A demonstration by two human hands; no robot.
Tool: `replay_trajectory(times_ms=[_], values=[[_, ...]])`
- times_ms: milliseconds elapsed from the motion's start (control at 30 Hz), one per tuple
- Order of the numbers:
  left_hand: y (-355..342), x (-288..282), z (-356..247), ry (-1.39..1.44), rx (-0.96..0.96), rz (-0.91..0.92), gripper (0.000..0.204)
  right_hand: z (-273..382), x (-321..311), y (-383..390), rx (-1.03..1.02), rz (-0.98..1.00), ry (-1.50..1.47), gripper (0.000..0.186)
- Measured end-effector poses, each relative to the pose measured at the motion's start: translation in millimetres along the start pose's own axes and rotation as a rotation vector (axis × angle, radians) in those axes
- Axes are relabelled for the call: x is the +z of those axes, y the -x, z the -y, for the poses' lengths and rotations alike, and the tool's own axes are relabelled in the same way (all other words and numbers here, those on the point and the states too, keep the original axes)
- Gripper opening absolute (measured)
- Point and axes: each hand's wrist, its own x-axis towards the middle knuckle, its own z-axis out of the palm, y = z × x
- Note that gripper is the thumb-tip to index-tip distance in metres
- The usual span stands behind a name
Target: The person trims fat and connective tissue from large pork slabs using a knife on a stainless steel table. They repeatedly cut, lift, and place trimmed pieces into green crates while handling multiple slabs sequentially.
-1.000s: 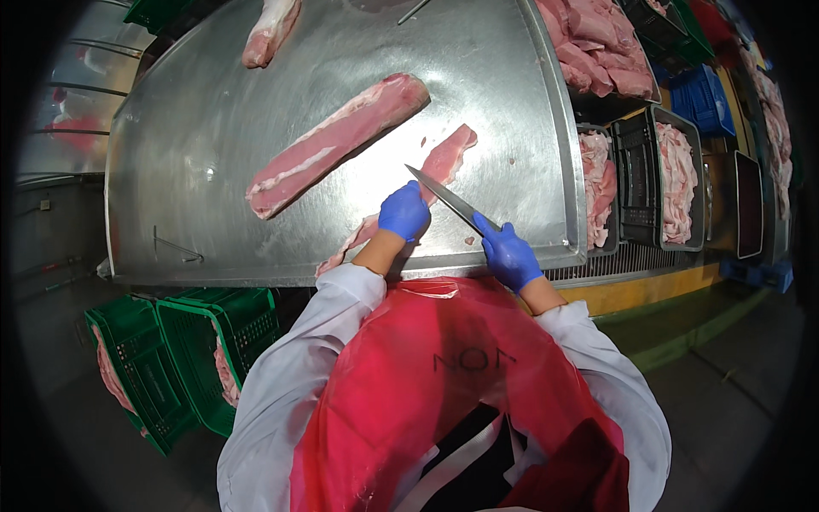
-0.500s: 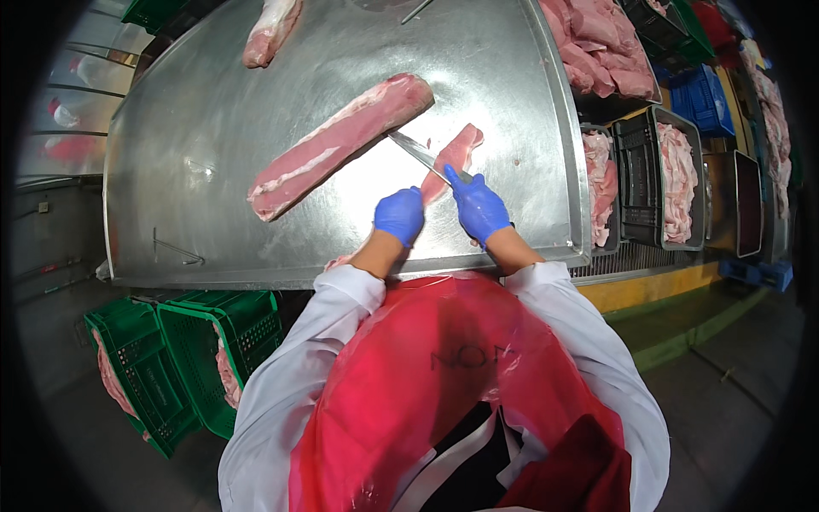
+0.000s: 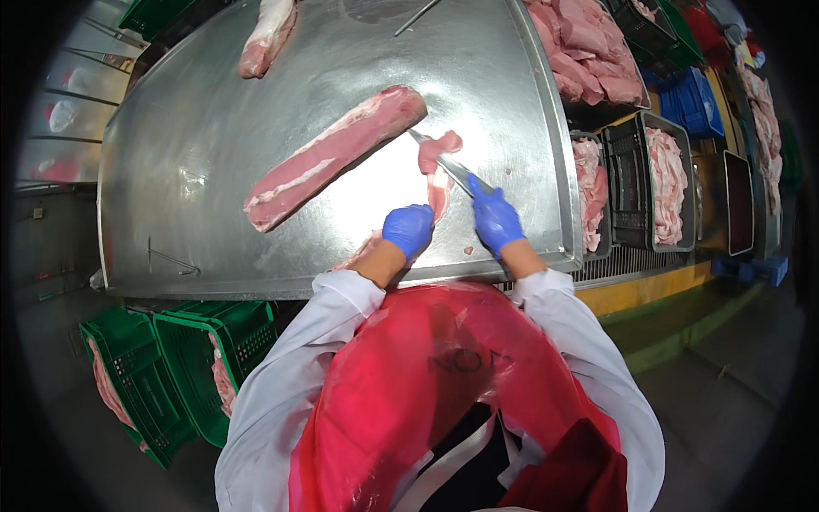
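My left hand point(image 3: 408, 232), in a blue glove, is closed on the near end of a narrow meat strip point(image 3: 438, 198) at the table's near side. In my right hand point(image 3: 496, 220), also gloved in blue, is a knife point(image 3: 456, 172), its blade angled far-left across the strip. The strip's far part is bunched up against the blade. A long pork loin point(image 3: 337, 160) with a pale fat band lies to the left, just beyond the knife tip. Beside my left wrist is a pale meat trimming point(image 3: 365, 249), partly hidden. A small scrap point(image 3: 467, 251) lies near my right hand.
The steel table point(image 3: 179, 162) has a raised rim. Another meat piece point(image 3: 270, 38), a metal rod point(image 3: 416, 17) and a thin metal hook point(image 3: 175, 261) lie on it. Meat-filled crates point(image 3: 627, 183) stand at the right. Green crates point(image 3: 175, 367) with meat sit at the lower left.
The strip's far end, flat before, is now bunched against the blade. My right hand has shifted slightly right with the knife. The whole view has moved a little.
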Motion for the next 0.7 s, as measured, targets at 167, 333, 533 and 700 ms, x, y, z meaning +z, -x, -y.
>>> replay_trajectory(times_ms=[167, 333, 533, 700], values=[[-8, -6, 16, 0.009, -0.029, 0.026, 0.020, 41, -12, -31, 0.068, 0.091, -0.093, 0.053], [3, -6, -7, -0.070, 0.107, 0.073, 0.019, 49, -1, -64, -0.002, 0.072, -0.103, 0.061], [27, -1, 56, -0.109, -0.130, -0.081, 0.015, 7, -2, -41, -0.061, 0.111, -0.073, 0.060], [43, -9, 129, -0.133, -0.232, -0.036, 0.015, -52, -34, 11, 0.033, 0.106, -0.032, 0.060]])
